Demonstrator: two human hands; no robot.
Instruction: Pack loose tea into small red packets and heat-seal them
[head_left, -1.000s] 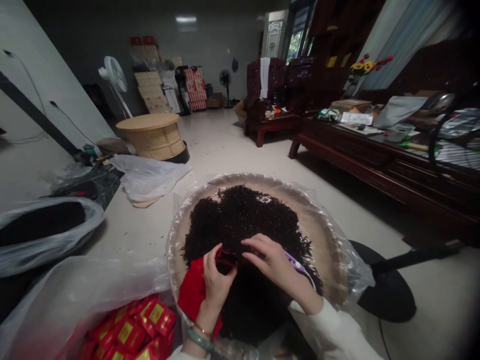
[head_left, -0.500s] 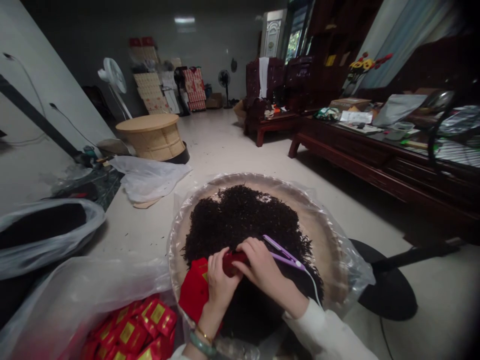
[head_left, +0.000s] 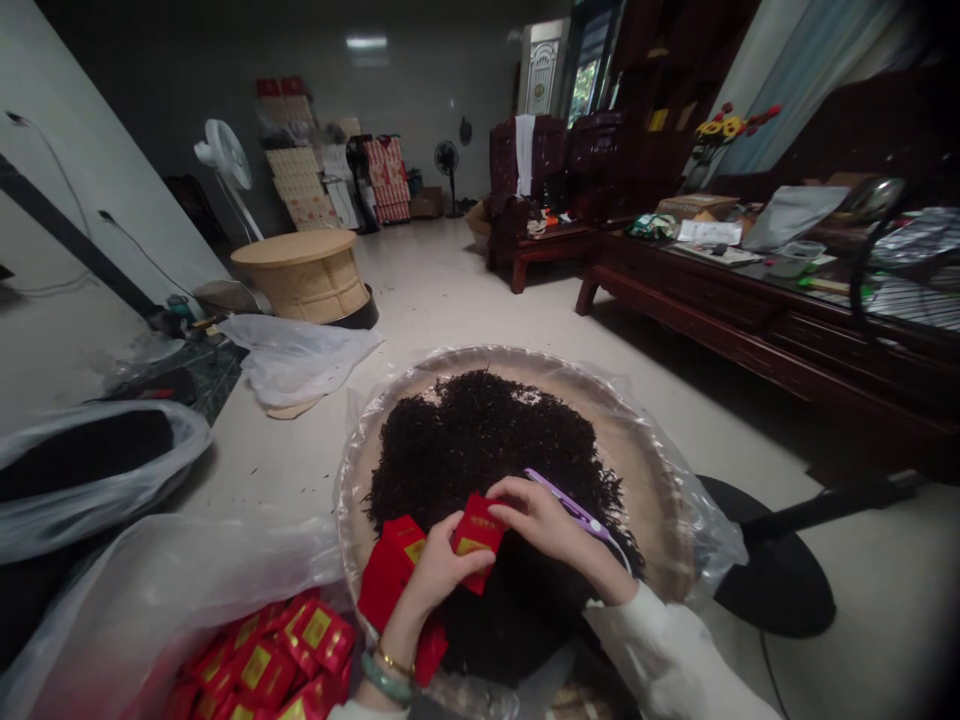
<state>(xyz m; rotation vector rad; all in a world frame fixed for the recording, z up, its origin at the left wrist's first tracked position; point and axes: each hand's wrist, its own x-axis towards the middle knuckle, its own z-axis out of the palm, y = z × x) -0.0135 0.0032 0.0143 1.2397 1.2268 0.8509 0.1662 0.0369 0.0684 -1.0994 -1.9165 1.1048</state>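
A small red packet with a yellow label is held between my two hands over the dark heap. My left hand grips its lower left side, thumb across the front. The fingers of my right hand pinch its upper right edge. Dark, dry, twisted tea leaves lie heaped on a wide round tray lined with clear plastic. Beside my left hand, more flat red packets rest on the tray's near left. A purple hair straightener with a white cord lies on the leaves, partly behind my right hand.
Several filled red packets sit in a clear plastic bag at lower left. Another bag of dark contents stands left. A black fan base is right of the tray. A low dark wooden table with clutter stands beyond, and a round woven drum-like stand at far left.
The packet has been turned upright, so its labelled front now faces me. My right hand has shifted slightly right and holds its upper edge.
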